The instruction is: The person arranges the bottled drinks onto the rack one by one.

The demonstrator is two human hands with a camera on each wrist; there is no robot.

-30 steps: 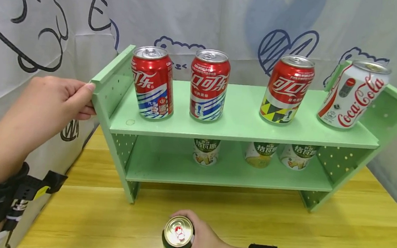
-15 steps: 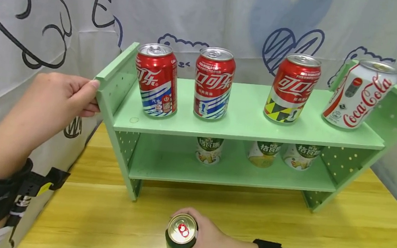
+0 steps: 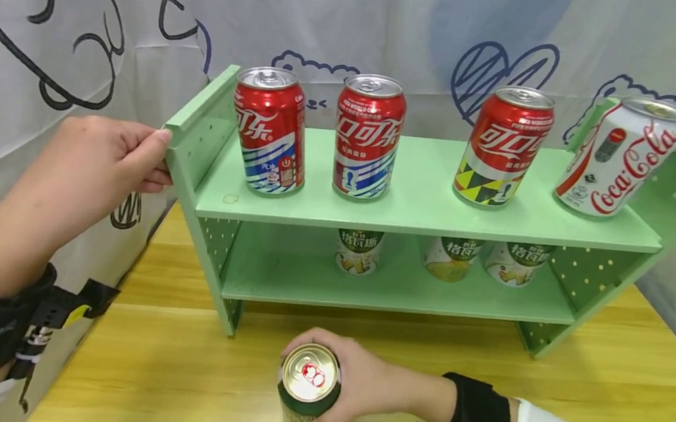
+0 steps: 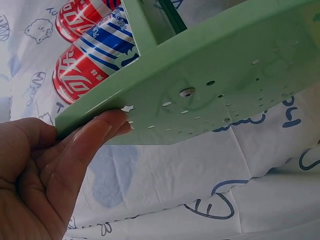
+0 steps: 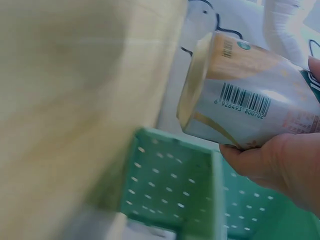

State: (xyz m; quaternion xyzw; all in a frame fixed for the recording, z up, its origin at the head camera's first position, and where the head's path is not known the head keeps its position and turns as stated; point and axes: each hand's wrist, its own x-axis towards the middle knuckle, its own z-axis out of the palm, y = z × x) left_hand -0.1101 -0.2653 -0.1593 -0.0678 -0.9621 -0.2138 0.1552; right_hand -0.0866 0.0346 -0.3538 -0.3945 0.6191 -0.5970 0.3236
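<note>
My left hand [image 3: 111, 165] pinches the upper front corner of the green two-tier shelf's [image 3: 421, 231] left side panel; in the left wrist view its fingers [image 4: 95, 137] lie along the panel's perforated outer face. In front of the shelf, my right hand [image 3: 358, 383] grips a beverage can [image 3: 310, 373] with a gold lid, dark green upper band and gold lower body. That can looks upright from the head. The right wrist view shows its barcode side and base, raised off the wooden table, with the fingers curled round the body.
On the top shelf stand three red Coca-Cola cans [image 3: 271, 133] and a white Coca-Cola can [image 3: 623, 159] at the right end. The lower tier holds three white-and-green cans [image 3: 358, 254], their tops hidden. A wooden table [image 3: 176, 372] lies below; drawn-on white cloth [image 3: 392, 26] hangs behind.
My right hand has moved a little towards the shelf with the can. The left hand keeps its pinch on the side panel. The head view has shifted slightly.
</note>
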